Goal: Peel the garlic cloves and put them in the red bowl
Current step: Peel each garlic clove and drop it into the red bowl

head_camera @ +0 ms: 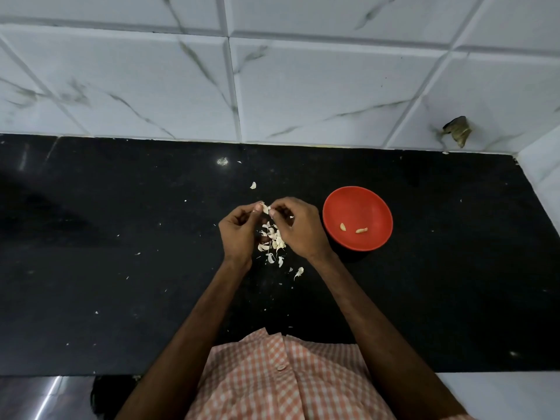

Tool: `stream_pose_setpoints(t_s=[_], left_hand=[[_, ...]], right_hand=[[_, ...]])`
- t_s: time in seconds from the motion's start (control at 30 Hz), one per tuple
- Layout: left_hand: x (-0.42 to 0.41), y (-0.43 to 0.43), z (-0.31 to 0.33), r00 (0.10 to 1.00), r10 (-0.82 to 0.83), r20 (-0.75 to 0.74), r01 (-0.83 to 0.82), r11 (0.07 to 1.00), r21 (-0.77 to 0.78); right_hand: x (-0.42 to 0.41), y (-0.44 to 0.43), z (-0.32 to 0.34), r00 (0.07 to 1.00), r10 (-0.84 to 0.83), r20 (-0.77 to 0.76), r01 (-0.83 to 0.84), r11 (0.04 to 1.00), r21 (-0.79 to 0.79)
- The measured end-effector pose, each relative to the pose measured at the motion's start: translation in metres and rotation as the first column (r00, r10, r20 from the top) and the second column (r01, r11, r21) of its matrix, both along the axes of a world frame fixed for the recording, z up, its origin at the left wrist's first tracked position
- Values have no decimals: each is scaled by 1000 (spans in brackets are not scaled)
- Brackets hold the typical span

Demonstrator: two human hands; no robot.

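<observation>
Garlic clove [266,209] is held above the bench [121,268], fingers of left hand [239,231] and right hand [298,228] clamped on it from either side. Red bowl [357,204] lies just right of the right hand (the nearer one)

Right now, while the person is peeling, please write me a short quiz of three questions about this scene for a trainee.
1. True or false: the red bowl holds two peeled cloves.
2. The left hand and the right hand are: A) lying flat and idle; B) pinching one clove between them; C) lifting the bowl.
3. Fill in: the bowl stands to the person's ____ of the garlic pile.

Key: 1 true; 2 B; 3 right.
</observation>
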State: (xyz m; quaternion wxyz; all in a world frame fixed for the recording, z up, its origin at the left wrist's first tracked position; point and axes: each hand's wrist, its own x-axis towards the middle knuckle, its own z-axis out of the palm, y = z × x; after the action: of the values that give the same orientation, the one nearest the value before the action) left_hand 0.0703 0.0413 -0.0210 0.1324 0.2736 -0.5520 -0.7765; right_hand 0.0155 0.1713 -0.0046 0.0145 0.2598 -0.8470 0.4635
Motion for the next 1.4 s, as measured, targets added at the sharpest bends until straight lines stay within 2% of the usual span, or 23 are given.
stream_pose_setpoints(t_s=[0.27,0.47,0.6,0.87,1.1,1.17,1.23,1.4], left_hand=[[1,1,-3,999,-28,-43,21,989,-144],[0,1,-1,997,-64,-46,53,975,-214],[-1,3,4,996,-75,-46,65,982,-179],[1,4,9,996,-74,-55,76,996,39],[1,3,8,997,-58,-55,61,997,54],[1,2,7,998,-42,-40,44,997,65],[1,1,6,998,-44,-43,47,997,63],[1,0,5,997,-46,-57,49,997,61]], right_hand=[[0,-5,-2,1000,16,-24,-13,993,120],[-1,-4,-3,998,2,66,-6,997,73],[-1,-3,-2,993,-7,121,3,999,32],[1,-4,3,946,-31,322,73,990,-117],[0,-3,6,917,-29,397,92,986,-141],[-1,-2,4,922,-65,381,114,988,-106],[-1,0,2,949,-95,302,117,991,-58],[-5,4,-4,980,-66,190,57,997,51]])
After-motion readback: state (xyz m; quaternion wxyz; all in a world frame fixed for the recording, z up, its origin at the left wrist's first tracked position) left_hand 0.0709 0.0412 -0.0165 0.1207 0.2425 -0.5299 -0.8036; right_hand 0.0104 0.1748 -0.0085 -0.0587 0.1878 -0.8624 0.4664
